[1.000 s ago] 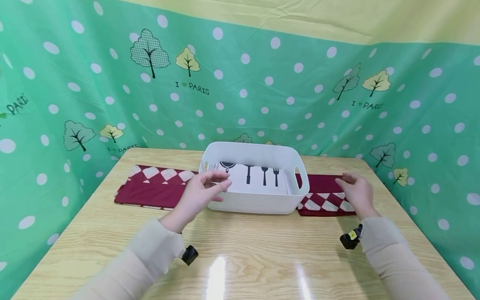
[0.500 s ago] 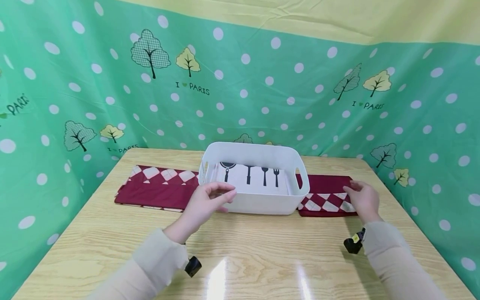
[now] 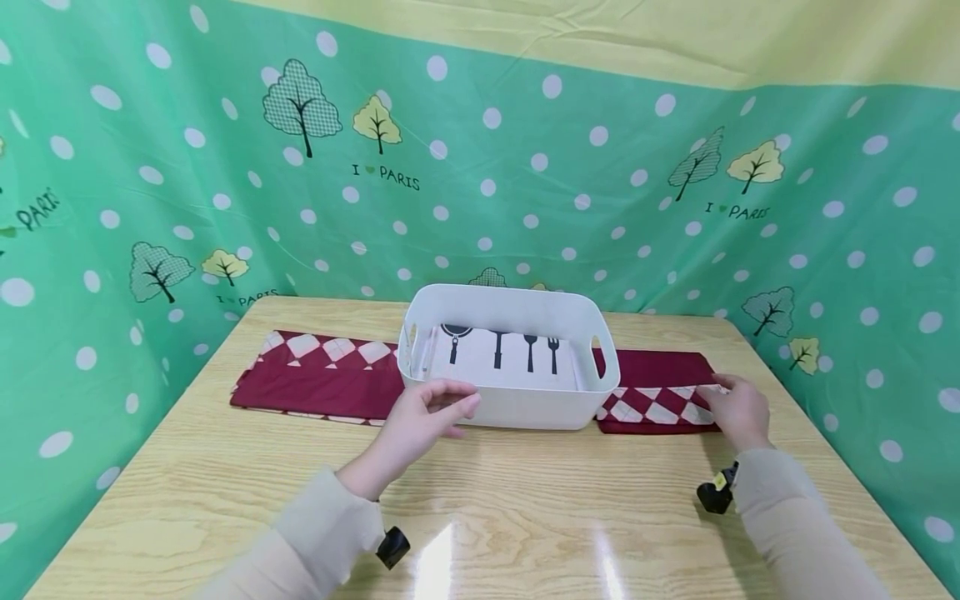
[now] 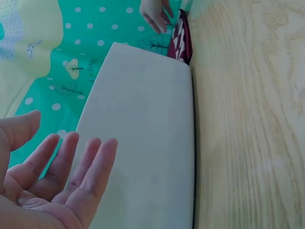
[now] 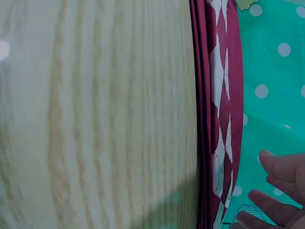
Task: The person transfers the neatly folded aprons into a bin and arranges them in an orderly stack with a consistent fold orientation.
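Observation:
A white plastic bin (image 3: 532, 408) with handle holes stands at the table's middle. In it lies a folded white cloth (image 3: 510, 358) printed with dark kitchen utensils. My left hand (image 3: 420, 421) hovers by the bin's near left corner, its fingers loosely bent around nothing. In the left wrist view, that hand (image 4: 62, 191) is apart from the bin wall (image 4: 143, 129). My right hand (image 3: 741, 412) is over the right end of a folded dark red cloth with white diamonds (image 3: 652, 404). Its fingers (image 5: 279, 207) hold nothing in the right wrist view.
Another folded dark red cloth with diamonds (image 3: 322, 379) lies left of the bin. The wooden table (image 3: 525, 500) reaches toward me. A green dotted curtain (image 3: 525, 192) hangs behind and along both sides.
Both hands have drifted a little right and nearer to me, the left along the bin's front and the right past the cloth's end. Bin and cloths have stayed put.

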The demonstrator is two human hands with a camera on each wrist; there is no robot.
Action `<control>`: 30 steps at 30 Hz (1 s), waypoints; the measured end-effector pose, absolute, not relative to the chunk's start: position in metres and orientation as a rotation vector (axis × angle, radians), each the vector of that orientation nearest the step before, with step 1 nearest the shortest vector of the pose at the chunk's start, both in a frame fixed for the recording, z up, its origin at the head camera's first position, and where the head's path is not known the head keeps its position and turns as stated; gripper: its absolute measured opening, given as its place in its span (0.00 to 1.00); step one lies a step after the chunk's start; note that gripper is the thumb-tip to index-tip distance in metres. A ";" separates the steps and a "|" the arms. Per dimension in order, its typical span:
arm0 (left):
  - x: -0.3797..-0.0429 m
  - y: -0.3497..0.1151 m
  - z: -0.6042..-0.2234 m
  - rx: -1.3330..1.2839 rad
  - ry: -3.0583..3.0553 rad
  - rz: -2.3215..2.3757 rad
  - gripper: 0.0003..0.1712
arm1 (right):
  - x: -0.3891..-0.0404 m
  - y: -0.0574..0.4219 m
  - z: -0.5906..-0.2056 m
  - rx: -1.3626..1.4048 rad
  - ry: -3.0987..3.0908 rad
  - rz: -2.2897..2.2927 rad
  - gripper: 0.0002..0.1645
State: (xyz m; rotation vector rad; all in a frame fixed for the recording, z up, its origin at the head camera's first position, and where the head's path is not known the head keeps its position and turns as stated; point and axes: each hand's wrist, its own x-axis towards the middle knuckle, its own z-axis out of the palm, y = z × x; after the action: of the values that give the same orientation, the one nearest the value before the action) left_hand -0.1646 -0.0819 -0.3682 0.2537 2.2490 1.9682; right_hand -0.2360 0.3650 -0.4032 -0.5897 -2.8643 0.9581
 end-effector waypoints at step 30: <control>-0.157 -0.048 -0.397 0.415 2.453 1.678 0.25 | -0.240 0.386 -0.429 -0.102 -3.221 0.653 0.52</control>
State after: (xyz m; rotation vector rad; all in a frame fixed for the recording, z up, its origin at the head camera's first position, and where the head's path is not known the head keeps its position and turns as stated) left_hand -0.1569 -0.0483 -0.3970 0.4153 2.4533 1.6778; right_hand -0.2403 0.3855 -0.4287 -0.1024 -3.2207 0.6531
